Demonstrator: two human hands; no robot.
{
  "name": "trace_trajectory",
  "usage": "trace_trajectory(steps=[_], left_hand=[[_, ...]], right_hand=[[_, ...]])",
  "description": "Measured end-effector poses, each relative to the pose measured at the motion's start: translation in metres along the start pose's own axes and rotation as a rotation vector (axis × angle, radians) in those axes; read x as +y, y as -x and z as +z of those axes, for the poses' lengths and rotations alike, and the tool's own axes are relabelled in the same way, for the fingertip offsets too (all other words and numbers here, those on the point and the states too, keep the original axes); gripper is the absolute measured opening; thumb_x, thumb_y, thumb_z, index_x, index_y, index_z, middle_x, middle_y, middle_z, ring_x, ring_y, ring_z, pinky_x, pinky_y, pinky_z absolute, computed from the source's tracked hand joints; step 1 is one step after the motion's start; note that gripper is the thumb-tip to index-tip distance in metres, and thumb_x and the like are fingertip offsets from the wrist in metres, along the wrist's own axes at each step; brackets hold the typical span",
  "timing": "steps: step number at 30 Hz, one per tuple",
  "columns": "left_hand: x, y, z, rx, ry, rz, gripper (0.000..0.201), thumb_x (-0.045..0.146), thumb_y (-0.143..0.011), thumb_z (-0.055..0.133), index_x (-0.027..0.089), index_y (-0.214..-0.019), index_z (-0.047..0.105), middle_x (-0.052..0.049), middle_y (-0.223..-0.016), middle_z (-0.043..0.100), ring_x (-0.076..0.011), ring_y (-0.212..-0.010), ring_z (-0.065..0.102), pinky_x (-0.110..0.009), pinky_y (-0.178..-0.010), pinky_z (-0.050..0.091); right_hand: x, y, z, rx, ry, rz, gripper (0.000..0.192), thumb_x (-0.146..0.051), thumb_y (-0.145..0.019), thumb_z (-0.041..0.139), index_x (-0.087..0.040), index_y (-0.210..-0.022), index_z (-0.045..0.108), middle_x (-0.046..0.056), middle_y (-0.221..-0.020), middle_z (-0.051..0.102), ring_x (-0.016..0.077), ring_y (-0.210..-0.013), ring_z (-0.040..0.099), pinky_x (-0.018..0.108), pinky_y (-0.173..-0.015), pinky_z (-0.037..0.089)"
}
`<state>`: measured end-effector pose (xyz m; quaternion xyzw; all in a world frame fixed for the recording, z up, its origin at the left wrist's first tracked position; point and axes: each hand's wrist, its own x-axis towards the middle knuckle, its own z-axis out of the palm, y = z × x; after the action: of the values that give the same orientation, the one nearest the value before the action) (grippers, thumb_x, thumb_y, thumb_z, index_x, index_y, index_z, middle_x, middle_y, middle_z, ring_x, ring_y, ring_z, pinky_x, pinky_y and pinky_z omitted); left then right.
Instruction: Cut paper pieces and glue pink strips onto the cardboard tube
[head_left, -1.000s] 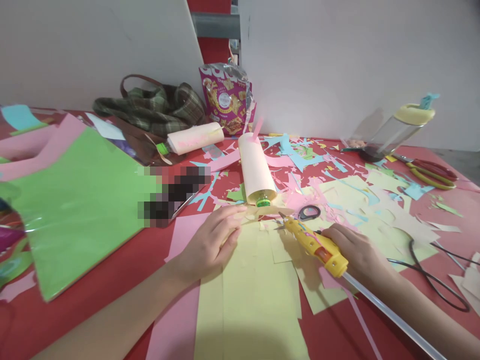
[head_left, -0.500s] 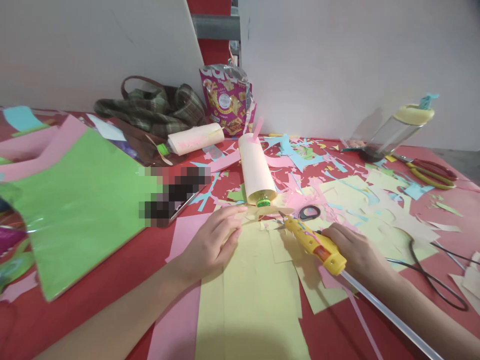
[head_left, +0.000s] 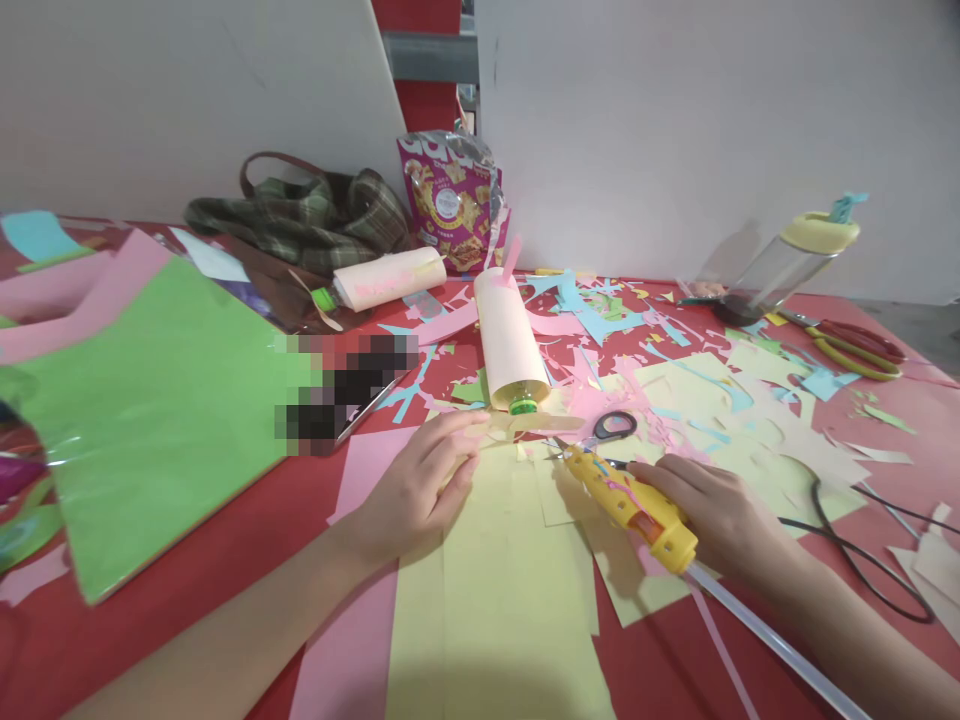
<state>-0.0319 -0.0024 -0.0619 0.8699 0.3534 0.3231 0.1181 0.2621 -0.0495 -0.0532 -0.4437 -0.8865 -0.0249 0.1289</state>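
My right hand (head_left: 709, 505) grips a yellow glue gun (head_left: 626, 497) with a clear glue stick trailing back from it; its nozzle points left, just above a yellow paper sheet (head_left: 499, 590). My left hand (head_left: 416, 485) rests on that sheet, fingertips pinching a small paper strip by the green cap of a bottle wrapped in cream paper (head_left: 510, 340). A small pair of scissors with a black handle (head_left: 613, 428) lies just beyond the nozzle.
Paper scraps cover the red table (head_left: 187, 590). A second wrapped bottle (head_left: 386, 277), a plaid bag (head_left: 300, 215) and a snack pouch (head_left: 454, 200) sit at the back. A green sheet (head_left: 142, 410) lies left; a water bottle (head_left: 795, 262), yellow-handled scissors (head_left: 855, 345) and a black cord (head_left: 862, 560) right.
My right hand and the glue gun have shifted slightly nearer to me and lower. The left hand has stayed in place.
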Motion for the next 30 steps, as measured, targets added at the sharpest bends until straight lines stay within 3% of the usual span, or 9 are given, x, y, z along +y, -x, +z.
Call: trace_trajectory(steps=[7,12,30], left_hand=[[0.0003,0.0003,0.0,-0.017,-0.015,-0.014,0.012,0.009,-0.077,0.039,0.017,-0.084,0.045,-0.008,-0.112,0.046,-0.0171,-0.107,0.042,-0.034,-0.091,0.037],[0.0003,0.0004,-0.0004,-0.018,-0.015,-0.025,0.012,0.009,-0.077,0.04,0.018,-0.084,0.044,-0.008,-0.112,0.046,-0.0175,-0.107,0.041,-0.035,-0.09,0.037],[0.002,-0.0006,-0.0009,-0.001,-0.011,-0.029,0.01,0.01,-0.078,0.039,0.017,-0.082,0.045,-0.008,-0.111,0.048,-0.0176,-0.105,0.044,-0.034,-0.089,0.038]], right_hand=[[0.0055,0.0008,-0.0014,0.0,0.019,0.059,0.016,-0.021,-0.081,0.039,-0.017,-0.094,0.047,0.004,-0.071,0.054,0.0123,-0.054,0.051,0.023,-0.052,0.039],[0.0088,0.0004,-0.0035,0.003,0.068,0.021,0.014,-0.019,-0.081,0.036,-0.018,-0.088,0.048,0.003,-0.069,0.054,0.0106,-0.05,0.048,0.021,-0.049,0.036],[0.0077,0.0012,-0.003,0.017,0.106,0.119,0.011,-0.022,-0.08,0.035,-0.019,-0.076,0.045,0.0,-0.061,0.046,0.0091,-0.043,0.041,0.02,-0.042,0.031]])
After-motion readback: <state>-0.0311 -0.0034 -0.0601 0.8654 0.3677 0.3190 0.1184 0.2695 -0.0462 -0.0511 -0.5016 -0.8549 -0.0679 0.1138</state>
